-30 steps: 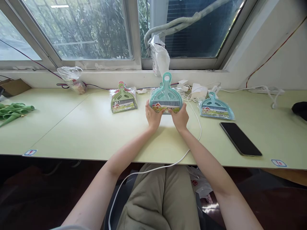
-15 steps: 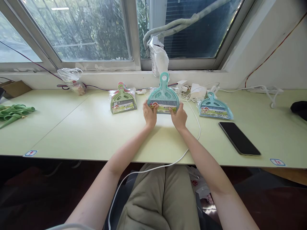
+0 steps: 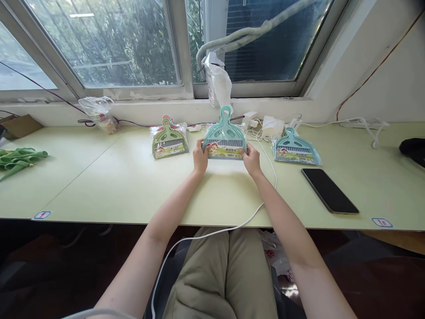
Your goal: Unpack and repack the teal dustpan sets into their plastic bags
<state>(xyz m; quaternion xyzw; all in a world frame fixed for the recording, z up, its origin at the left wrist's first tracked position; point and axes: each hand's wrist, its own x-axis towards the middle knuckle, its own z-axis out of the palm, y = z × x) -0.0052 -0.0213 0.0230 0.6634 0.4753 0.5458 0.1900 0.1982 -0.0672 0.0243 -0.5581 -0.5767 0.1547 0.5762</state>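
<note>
A teal mini dustpan set in clear wrap point(image 3: 225, 136) lies on the pale green table point(image 3: 133, 186), handle pointing toward the window. My left hand point(image 3: 200, 157) grips its lower left corner and my right hand point(image 3: 251, 159) grips its lower right corner, fingers curled on the package edge. A green wrapped dustpan set point(image 3: 168, 141) lies to the left. Another teal set point(image 3: 295, 150) lies to the right.
A black phone point(image 3: 329, 191) lies face up at the right. A white cable point(image 3: 262, 204) runs over the table edge to my lap. Green plastic pieces point(image 3: 18, 158) sit far left, a clear bag point(image 3: 98, 113) and chargers along the windowsill, a black object point(image 3: 413, 149) far right.
Both hands pushed the teal dustpan set farther from me and lowered it from tilted up to lying nearly flat on the table.
</note>
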